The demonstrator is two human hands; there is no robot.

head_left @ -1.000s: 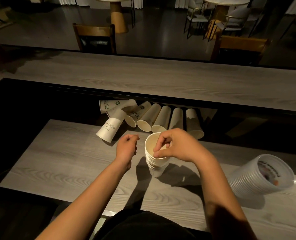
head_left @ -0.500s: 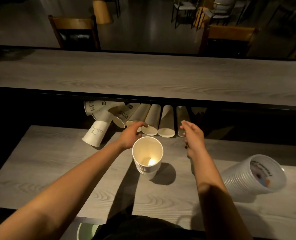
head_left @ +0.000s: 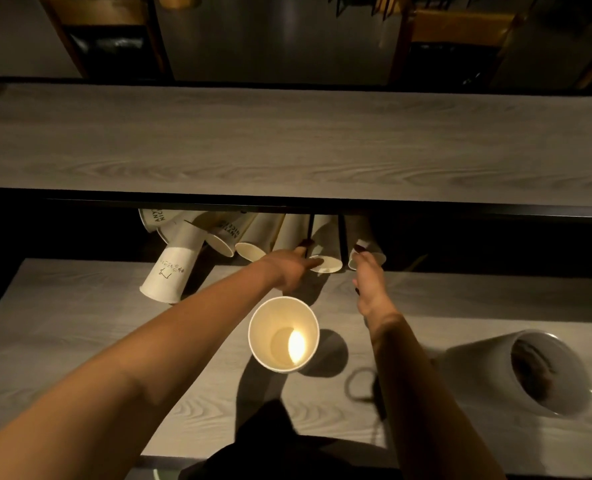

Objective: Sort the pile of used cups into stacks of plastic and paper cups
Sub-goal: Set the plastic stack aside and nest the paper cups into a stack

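I see the left hand (head_left: 289, 270) gripping one lying paper cup (head_left: 325, 249) near its rim, and the right hand (head_left: 369, 282) pinching the next lying cup (head_left: 365, 244), both at the table's (head_left: 80, 341) far edge. The upright paper stack (head_left: 283, 333) stands between my forearms; the plastic stack (head_left: 529, 370) lies on its side to the right.

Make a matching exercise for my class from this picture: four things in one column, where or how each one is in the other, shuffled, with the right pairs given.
Things
1. paper cup stack
2. plastic cup stack
3. left hand
4. printed paper cup

Places or states
A. lying on its side, far right
B. upright, between the forearms
C. lying at the left end of the pile
D. reaching to a cup rim in the row

Pairs: 1-B, 2-A, 3-D, 4-C
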